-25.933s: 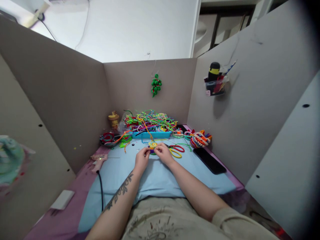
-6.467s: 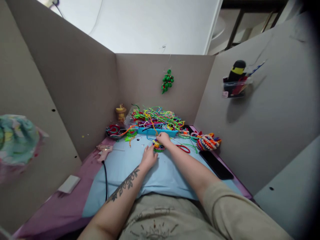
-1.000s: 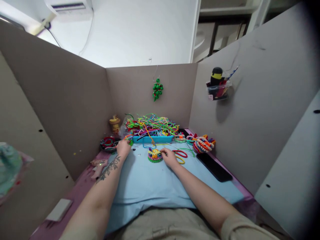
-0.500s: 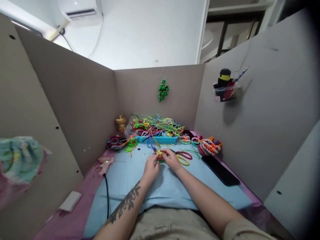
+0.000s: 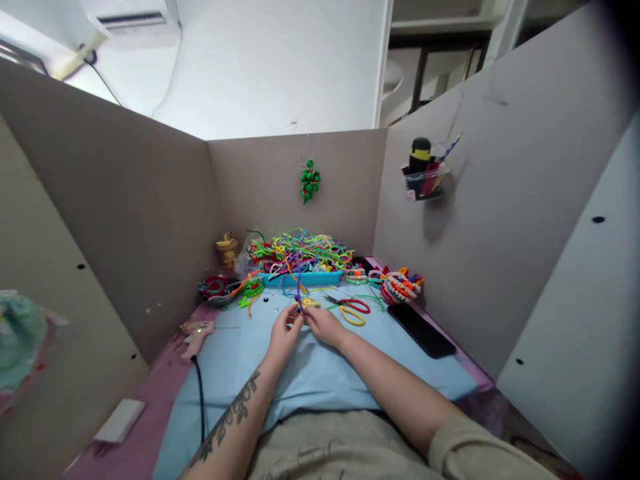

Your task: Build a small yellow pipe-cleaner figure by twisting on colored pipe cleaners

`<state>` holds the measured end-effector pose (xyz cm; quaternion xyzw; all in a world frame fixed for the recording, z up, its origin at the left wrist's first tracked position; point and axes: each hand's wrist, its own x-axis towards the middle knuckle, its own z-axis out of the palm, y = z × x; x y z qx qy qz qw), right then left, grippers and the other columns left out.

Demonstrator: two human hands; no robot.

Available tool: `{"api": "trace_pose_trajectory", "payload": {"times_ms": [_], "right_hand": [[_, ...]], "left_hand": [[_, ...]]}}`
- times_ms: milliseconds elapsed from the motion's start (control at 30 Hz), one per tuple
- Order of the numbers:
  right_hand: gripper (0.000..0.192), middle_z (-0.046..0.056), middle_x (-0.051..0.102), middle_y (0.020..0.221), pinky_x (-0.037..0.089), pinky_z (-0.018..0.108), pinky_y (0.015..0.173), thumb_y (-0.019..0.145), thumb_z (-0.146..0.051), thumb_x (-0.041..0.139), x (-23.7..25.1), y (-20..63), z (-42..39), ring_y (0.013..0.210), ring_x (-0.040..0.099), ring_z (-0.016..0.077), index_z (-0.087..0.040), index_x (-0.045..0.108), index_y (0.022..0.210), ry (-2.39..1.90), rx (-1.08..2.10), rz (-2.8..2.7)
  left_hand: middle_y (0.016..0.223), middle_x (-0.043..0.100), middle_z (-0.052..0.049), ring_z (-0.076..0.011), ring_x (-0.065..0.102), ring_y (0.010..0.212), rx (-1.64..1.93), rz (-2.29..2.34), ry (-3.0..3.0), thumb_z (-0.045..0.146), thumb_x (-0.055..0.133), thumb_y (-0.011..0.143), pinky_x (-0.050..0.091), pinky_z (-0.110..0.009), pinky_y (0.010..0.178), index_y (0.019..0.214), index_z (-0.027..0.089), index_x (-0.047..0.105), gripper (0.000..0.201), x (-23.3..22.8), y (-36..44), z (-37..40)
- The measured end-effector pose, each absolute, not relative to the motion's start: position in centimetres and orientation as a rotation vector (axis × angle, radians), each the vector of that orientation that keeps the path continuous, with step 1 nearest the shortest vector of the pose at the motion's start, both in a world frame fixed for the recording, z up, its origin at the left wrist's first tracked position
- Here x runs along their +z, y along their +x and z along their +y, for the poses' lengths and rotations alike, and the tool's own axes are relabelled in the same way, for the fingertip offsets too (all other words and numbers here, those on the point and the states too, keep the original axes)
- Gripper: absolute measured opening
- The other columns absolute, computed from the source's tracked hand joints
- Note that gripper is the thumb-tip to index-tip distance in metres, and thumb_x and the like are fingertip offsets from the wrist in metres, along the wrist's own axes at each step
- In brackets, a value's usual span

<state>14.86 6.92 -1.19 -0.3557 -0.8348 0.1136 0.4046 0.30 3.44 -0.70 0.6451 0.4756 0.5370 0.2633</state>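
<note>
My left hand (image 5: 285, 328) and my right hand (image 5: 324, 325) meet over the front middle of the blue cloth (image 5: 330, 373), fingertips nearly touching. A purple cord (image 5: 299, 283) rises from between them, with my left fingers pinched at its lower end. A small knotted cord piece (image 5: 310, 303), yellow on top, shows just past my right fingers, which are closed on it. Fingers cover much of this piece. Scissors (image 5: 354, 308) with red and yellow handles lie to the right of my right hand.
Behind stands a blue tray (image 5: 320, 278) heaped with coloured cords. A pink glue gun (image 5: 199, 337) with a black cable lies left; a black phone (image 5: 423, 330) and a bundle of braided cords (image 5: 401, 285) are right. Grey panels (image 5: 295, 177) enclose the table.
The view has shifted to the right. The purple cord now stands upright above my fingers, and my hands have drawn slightly toward me. The scissors show more fully.
</note>
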Motion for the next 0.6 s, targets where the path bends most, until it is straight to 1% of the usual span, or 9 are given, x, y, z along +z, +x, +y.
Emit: {"api": "trace_pose_trajectory", "payload": {"times_ms": [100,167,233,333,467,600], "right_hand": [[0.015,0.005,0.064,0.074,0.041,0.023,0.063,0.083,-0.019,0.045,-1.6,14.3,6.6,0.068,0.057,0.0158,-0.019,0.057,0.092,-0.882,0.188,-2.269],[0.018,0.005,0.065,0.081,0.042,0.024,0.066,0.084,-0.019,0.045,-1.7,14.1,6.4,0.073,0.059,0.0163,-0.020,0.057,0.097,-0.870,0.175,-2.266],[0.022,0.005,0.066,0.088,0.043,0.024,0.069,0.084,-0.018,0.044,-1.6,14.2,6.3,0.078,0.060,0.0166,-0.021,0.056,0.102,-0.861,0.200,-2.233],[0.023,0.005,0.066,0.092,0.044,0.026,0.073,0.083,-0.016,0.044,-1.6,14.6,6.4,0.083,0.060,0.0172,-0.022,0.058,0.101,-0.859,0.245,-2.185],[0.023,0.004,0.066,0.093,0.044,0.027,0.075,0.083,-0.015,0.045,-1.8,14.8,6.7,0.085,0.060,0.0171,-0.022,0.060,0.098,-0.873,0.272,-2.135],[0.022,0.005,0.065,0.092,0.044,0.027,0.077,0.084,-0.015,0.043,-1.7,14.7,6.8,0.086,0.060,0.0170,-0.021,0.060,0.097,-0.859,0.285,-2.131]], "left_hand": [[0.081,0.065,-0.006,-0.0162,0.058,0.075,1.496,1.202,1.542,0.039,0.058,0.072,0.046,-0.026,0.069,0.089,0.013,0.063,0.032,-0.5,-0.4,3.8],[0.075,0.064,-0.006,-0.0158,0.058,0.071,1.552,1.222,1.393,0.043,0.060,0.068,0.045,-0.025,0.066,0.085,0.012,0.064,0.036,-0.4,-0.8,3.9],[0.070,0.063,-0.004,-0.0147,0.057,0.066,1.572,1.247,1.264,0.047,0.062,0.065,0.044,-0.024,0.061,0.087,0.011,0.064,0.043,-0.5,-1.1,4.1],[0.070,0.063,-0.005,-0.0144,0.058,0.066,1.566,1.246,1.161,0.049,0.064,0.061,0.045,-0.024,0.060,0.090,0.010,0.064,0.049,-0.6,-1.4,4.4],[0.071,0.064,-0.005,-0.0152,0.059,0.067,1.546,1.211,1.172,0.047,0.067,0.059,0.046,-0.025,0.062,0.092,0.010,0.064,0.049,-0.7,-1.3,4.4],[0.071,0.065,-0.005,-0.0152,0.059,0.066,1.452,1.216,1.195,0.044,0.069,0.057,0.045,-0.025,0.060,0.091,0.010,0.065,0.047,-0.7,-1.0,4.1]]}}
